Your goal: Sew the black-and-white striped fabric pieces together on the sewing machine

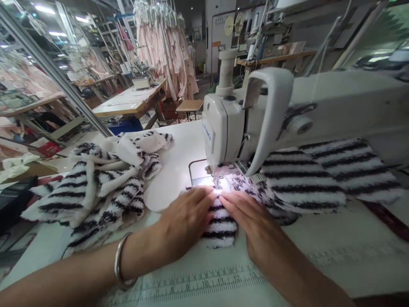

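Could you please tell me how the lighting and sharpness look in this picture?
Head view: a bright glow under the machine washes out detail near left hand and right hand; head view: ruler marks blur rightward; head view: hanging garments look soft.

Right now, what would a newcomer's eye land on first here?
Probably the lit needle area of the sewing machine, near the middle, where the left hand and right hand rest on a striped piece. Next, the striped heap at left, and pink garments hanging behind.
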A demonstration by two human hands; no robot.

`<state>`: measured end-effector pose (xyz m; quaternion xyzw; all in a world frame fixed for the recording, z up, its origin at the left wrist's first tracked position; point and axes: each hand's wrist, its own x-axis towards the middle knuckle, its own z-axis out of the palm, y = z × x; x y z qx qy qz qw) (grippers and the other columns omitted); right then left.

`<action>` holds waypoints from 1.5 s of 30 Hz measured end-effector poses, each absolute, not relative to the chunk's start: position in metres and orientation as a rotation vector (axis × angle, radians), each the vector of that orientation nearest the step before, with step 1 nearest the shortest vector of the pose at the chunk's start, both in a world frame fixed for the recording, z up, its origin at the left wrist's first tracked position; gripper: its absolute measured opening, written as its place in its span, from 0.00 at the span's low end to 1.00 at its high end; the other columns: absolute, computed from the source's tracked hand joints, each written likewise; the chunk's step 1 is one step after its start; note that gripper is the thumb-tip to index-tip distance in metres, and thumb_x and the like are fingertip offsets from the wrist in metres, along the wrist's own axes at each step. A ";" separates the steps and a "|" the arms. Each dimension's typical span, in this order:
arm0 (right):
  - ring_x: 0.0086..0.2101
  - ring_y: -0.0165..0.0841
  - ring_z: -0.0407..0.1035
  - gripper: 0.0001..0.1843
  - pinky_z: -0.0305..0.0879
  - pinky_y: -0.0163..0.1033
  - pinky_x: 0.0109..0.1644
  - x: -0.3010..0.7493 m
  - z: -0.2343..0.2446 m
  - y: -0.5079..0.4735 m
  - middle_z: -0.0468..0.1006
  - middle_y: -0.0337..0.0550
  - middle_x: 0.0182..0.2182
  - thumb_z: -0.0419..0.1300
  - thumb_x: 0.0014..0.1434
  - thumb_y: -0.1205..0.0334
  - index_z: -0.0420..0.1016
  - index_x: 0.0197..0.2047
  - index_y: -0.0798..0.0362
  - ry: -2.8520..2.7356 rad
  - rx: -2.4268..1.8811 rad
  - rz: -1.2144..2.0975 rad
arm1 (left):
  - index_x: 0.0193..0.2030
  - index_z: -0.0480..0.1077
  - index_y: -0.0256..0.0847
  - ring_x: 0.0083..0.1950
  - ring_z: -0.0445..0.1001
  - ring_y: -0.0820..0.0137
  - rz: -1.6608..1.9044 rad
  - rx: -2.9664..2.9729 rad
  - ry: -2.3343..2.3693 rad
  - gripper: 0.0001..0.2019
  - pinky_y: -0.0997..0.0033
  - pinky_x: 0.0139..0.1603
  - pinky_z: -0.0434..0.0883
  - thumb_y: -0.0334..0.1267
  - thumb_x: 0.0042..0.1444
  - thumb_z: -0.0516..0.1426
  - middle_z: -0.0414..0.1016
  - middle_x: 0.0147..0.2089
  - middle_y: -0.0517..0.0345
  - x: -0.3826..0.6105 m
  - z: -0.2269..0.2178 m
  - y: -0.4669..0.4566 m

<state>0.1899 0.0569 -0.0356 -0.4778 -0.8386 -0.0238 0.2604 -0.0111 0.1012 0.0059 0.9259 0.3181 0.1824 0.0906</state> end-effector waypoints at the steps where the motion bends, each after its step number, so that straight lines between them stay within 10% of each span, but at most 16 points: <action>1: 0.57 0.32 0.59 0.29 0.62 0.42 0.59 0.195 -0.031 0.053 0.70 0.46 0.55 0.39 0.57 0.82 0.66 0.57 0.60 -2.267 -1.257 -0.043 | 0.53 0.65 0.34 0.52 0.71 0.63 0.523 2.711 0.911 0.12 0.60 0.53 0.72 0.31 0.63 0.51 0.71 0.52 0.44 -0.016 0.013 0.102; 18: 0.47 0.35 0.64 0.16 0.64 0.41 0.53 0.175 -0.024 0.027 0.74 0.48 0.42 0.50 0.59 0.79 0.75 0.45 0.61 -2.157 -1.226 -0.082 | 0.36 0.72 0.35 0.39 0.69 0.69 0.264 2.648 0.599 0.06 0.68 0.41 0.71 0.30 0.61 0.54 0.71 0.39 0.51 -0.038 0.026 0.112; 29: 0.50 0.42 0.66 0.20 0.62 0.45 0.45 0.150 -0.043 -0.013 0.74 0.50 0.51 0.46 0.62 0.72 0.73 0.53 0.56 -2.245 -1.470 -0.444 | 0.49 0.70 0.33 0.55 0.70 0.63 0.247 2.714 0.400 0.11 0.63 0.57 0.70 0.30 0.65 0.49 0.72 0.53 0.44 -0.029 0.026 0.113; 45: 0.54 0.39 0.63 0.29 0.57 0.44 0.51 0.148 -0.041 0.038 0.74 0.46 0.52 0.41 0.54 0.81 0.73 0.52 0.56 -2.120 -1.492 -0.249 | 0.47 0.69 0.35 0.54 0.71 0.65 0.437 2.715 0.522 0.10 0.63 0.56 0.70 0.29 0.65 0.47 0.73 0.52 0.44 -0.033 0.009 0.148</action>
